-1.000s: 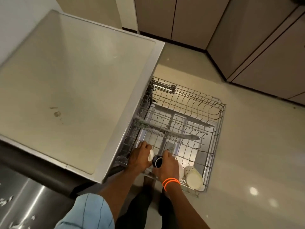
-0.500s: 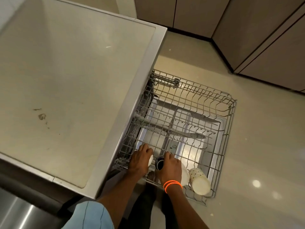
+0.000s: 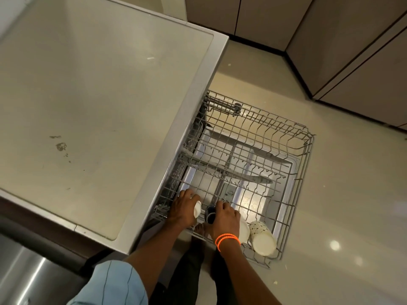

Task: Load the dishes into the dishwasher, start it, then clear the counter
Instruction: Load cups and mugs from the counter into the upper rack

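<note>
The wire dishwasher rack [image 3: 306,150] is pulled out over the open door below the counter. My left hand [image 3: 182,209] is closed around a small white cup [image 3: 197,209] at the rack's near left corner. My right hand [image 3: 224,219], with orange bands on the wrist, grips a dark blue cup [image 3: 209,213] right beside it. A white dish [image 3: 245,231] stands partly hidden behind my right hand. A patterned white cup [image 3: 263,237] lies tilted in the near right corner.
The beige countertop [image 3: 92,102] overhangs the rack's left side, with a small stain on it. A steel sink [image 3: 28,276] lies at bottom left. Brown cabinet doors [image 3: 343,45] line the far wall. My feet stand on the floor [image 3: 343,216] below the rack.
Both hands stay on their cups at the rack's near edge, with almost no movement. The camera has shifted slightly, showing more of the rack and floor.
</note>
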A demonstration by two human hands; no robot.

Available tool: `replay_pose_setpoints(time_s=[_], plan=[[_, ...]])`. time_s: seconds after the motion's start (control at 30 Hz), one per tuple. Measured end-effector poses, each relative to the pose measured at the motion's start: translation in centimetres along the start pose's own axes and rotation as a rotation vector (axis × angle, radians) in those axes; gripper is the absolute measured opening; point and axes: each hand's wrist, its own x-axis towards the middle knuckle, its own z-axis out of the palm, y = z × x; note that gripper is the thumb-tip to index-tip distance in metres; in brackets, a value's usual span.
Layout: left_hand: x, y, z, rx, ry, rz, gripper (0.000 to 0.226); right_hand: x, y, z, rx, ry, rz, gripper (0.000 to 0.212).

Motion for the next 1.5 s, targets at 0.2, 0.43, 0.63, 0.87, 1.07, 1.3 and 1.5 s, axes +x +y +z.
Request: replay_pose_setpoints(time_s=[0.2,0.43,0.63,0.87,1.07,1.3,1.5], plan=[[-2.3,0.2,-2.0,-0.132,0.057,-0.054,0.070,-2.1,-0.7,-2.1,0.024,0.013,-0.018,0.065],[-7.7,1.5,-6.2,-0.266,0.137,-0.077,0.056,-6.2,-2.8,-6.5,0.008,0.062,-0.079,0.048],[-14.5,2.8,-8.0,-0.273,0.279,-0.100,0.049,-9.9,-4.5,-9.0,0.025,0.123,-0.224,0.032],[-23.7,2.7,-8.3,-0.282,0.388,-0.198,0.034,-14.6,-7.6,-10.2,-0.085,-0.132,-0.469,0.040],[-31.7,0.4,-8.7,-0.311,0.691,-0.404,0.034,-18.1,-12.0,-8.5,-0.201,-0.214,-0.709,0.036],[-42.7,-5.2,-5.6,-0.369,0.958,-0.720,0.027,-24.0,-20.5,-5.6,-0.235,-0.214,-1.040,0.024],[-50.6,-10.5,-2.9,-0.441,1.088,-0.936,0.016,-28.6,-28.7,-1.7,-0.194,-0.221,-1.212,0.025]])
